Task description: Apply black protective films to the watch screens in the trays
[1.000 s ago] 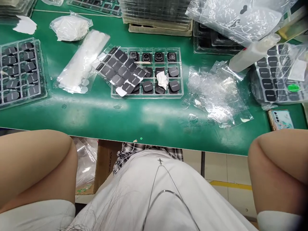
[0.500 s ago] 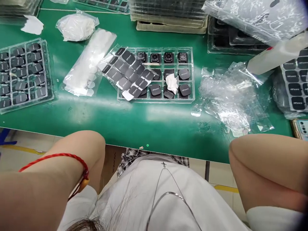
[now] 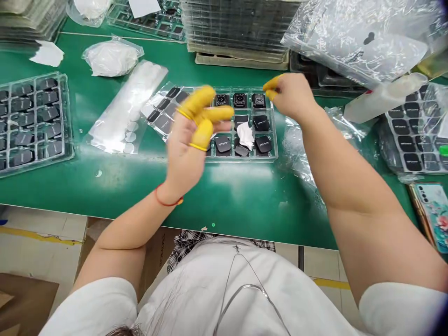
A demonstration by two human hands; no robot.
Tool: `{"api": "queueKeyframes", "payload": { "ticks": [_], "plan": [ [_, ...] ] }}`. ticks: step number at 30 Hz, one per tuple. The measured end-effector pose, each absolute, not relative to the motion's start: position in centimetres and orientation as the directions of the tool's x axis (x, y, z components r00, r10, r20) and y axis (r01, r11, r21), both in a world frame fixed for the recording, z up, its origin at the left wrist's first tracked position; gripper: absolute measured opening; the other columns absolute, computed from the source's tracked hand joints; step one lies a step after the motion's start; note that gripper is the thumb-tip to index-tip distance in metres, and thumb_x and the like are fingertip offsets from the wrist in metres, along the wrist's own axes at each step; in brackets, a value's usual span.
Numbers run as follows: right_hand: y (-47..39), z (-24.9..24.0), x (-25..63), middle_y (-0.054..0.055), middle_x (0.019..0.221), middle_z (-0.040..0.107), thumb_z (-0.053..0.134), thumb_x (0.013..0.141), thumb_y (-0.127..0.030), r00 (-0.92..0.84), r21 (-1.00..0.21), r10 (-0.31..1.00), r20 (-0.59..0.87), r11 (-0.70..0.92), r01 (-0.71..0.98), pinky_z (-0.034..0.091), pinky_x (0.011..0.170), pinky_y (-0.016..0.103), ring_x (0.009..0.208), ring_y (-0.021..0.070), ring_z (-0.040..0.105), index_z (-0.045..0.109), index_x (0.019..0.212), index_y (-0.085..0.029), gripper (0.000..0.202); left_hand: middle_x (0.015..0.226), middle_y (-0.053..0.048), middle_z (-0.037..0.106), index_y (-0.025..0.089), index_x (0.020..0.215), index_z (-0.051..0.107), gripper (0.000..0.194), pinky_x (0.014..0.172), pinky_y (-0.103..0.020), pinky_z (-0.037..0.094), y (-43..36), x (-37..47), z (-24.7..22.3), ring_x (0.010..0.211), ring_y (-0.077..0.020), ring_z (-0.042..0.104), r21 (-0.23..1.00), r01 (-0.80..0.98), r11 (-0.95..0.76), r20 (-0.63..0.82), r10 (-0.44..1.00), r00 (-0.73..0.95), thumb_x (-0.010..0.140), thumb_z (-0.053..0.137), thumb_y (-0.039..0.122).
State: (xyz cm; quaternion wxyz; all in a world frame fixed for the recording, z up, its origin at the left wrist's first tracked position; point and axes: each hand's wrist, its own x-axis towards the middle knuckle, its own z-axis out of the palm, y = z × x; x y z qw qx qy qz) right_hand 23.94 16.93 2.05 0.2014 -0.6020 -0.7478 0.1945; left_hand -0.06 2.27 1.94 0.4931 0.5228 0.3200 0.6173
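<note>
Head: left hand (image 3: 185,149) over tray (image 3: 241,159), fingers (image 3: 202,133) spread; right hand (image 3: 296,95) at corner, grip unclear.

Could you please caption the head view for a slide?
Left hand over a clear tray of black pieces, right hand near its far right corner, both wearing yellow finger covers.

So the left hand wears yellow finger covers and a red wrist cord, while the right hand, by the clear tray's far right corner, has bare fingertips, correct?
Not quite: the head view shows yellow finger covers on the right hand too, by the far right corner of the clear tray. The left hand wears them, plus the red wrist cord.
</note>
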Motion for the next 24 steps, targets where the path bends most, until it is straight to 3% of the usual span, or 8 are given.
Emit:
{"api": "queueKeyframes", "payload": {
  "ticks": [3, 6, 8, 11, 13, 16, 19, 24],
  "plan": [
    [19.9, 0.4, 23.7, 0.027, 0.109, 0.063, 0.042, 0.067, -0.044, -0.243, -0.291, 0.967, -0.075, 0.212, 0.933, 0.033, 0.08, 0.039, 0.123, 0.0269, 0.048, 0.041, 0.039, 0.004, 0.056, 0.104, -0.006, 0.069, 0.018, 0.114, 0.058, 0.037, 0.085, -0.033, 0.058, 1.7, 1.2, -1.4, 0.097, -0.0179, 0.068, 0.966, -0.178, -0.187, 0.211, 0.969, 0.127, 0.088, 0.062, 0.045],
    [21.5, 0.4, 23.7, 0.024, 0.114, 0.061, 0.042, 0.064, -0.046, -0.256, -0.219, 0.948, -0.189, 0.214, 0.952, 0.031, 0.071, 0.037, 0.122, 0.0264, 0.048, 0.033, 0.034, -0.001, 0.055, 0.102, -0.01, 0.07, 0.015, 0.112, 0.059, 0.035, 0.081, -0.031, 0.057, 1.1, 1.8, -3.6, 0.089, -0.0163, 0.069, 0.993, -0.114, -0.004, 0.035, 0.963, 0.268, 0.088, 0.062, 0.041],
    [20.7, 1.3, 23.6, 0.023, 0.118, 0.059, 0.038, 0.066, -0.049, -0.241, -0.2, 0.949, -0.203, 0.201, 0.959, 0.031, 0.069, 0.037, 0.119, 0.0246, 0.051, 0.041, 0.038, 0.003, 0.059, 0.102, -0.01, 0.07, 0.015, 0.113, 0.058, 0.035, 0.074, -0.028, 0.056, 0.9, 1.8, -3.9, 0.081, -0.0137, 0.068, 0.989, -0.096, 0.115, -0.077, 0.938, 0.337, 0.088, 0.061, 0.039],
    [15.5, 2.5, 23.1, 0.016, 0.119, 0.062, 0.05, 0.07, -0.052, -0.195, -0.315, 0.98, 0.027, 0.194, 0.929, 0.036, 0.073, 0.034, 0.109, 0.0178, 0.057, 0.065, 0.071, 0.01, 0.064, 0.092, -0.006, 0.069, 0.017, 0.121, 0.053, 0.043, 0.06, -0.024, 0.053, 0.5, 1.8, -3.5, 0.067, -0.01, 0.064, 0.942, -0.134, 0.309, -0.235, 0.888, 0.395, 0.089, 0.059, 0.044],
    [10.2, 2.5, 22.7, 0.008, 0.108, 0.066, 0.064, 0.078, -0.041, -0.248, -0.463, 0.946, 0.206, 0.318, 0.827, 0.042, 0.075, 0.029, 0.095, 0.011, 0.059, 0.074, 0.097, -0.004, 0.043, 0.089, -0.003, 0.066, 0.02, 0.129, 0.045, 0.056, 0.055, -0.024, 0.053, 0.2, 1.9, -3.2, 0.062, -0.0095, 0.061, 0.896, -0.201, 0.397, -0.269, 0.842, 0.468, 0.087, 0.057, 0.055],
    [2.6, 1.3, 22.3, 0.006, 0.094, 0.063, 0.062, 0.087, -0.025, -0.453, -0.53, 0.804, 0.385, 0.595, 0.604, 0.052, 0.074, 0.03, 0.088, 0.0144, 0.061, 0.076, 0.098, -0.024, 0.019, 0.088, -0.001, 0.062, 0.024, 0.133, 0.039, 0.066, 0.055, -0.025, 0.055, -0.3, 2.2, -3.0, 0.062, -0.01, 0.061, 0.868, -0.22, 0.445, -0.236, 0.76, 0.605, 0.084, 0.059, 0.062],
    [-1.4, -0.3, 22.5, 0.005, 0.102, 0.062, 0.05, 0.09, -0.019, -0.513, -0.64, 0.797, 0.318, 0.58, 0.504, 0.056, 0.082, 0.037, 0.097, 0.0184, 0.062, 0.073, 0.098, -0.031, 0.027, 0.084, 0.0, 0.059, 0.022, 0.128, 0.043, 0.057, 0.056, -0.024, 0.055, -0.9, 2.6, -3.3, 0.058, -0.0075, 0.056, 0.912, -0.162, 0.376, -0.204, 0.762, 0.615, 0.086, 0.061, 0.056],
    [-1.5, -1.6, 23.4, 0.005, 0.107, 0.065, 0.063, 0.086, -0.038, -0.343, -0.927, 0.937, 0.059, 0.179, 0.33, 0.055, 0.083, 0.039, 0.09, 0.0188, 0.065, 0.065, 0.108, -0.025, 0.025, 0.096, -0.005, 0.061, 0.03, 0.142, 0.036, 0.062, 0.054, -0.022, 0.053, -1.1, 2.6, -4.7, 0.07, -0.0121, 0.059, 0.987, -0.071, 0.146, -0.086, 0.839, 0.537, 0.088, 0.062, 0.048]
  ]
}}
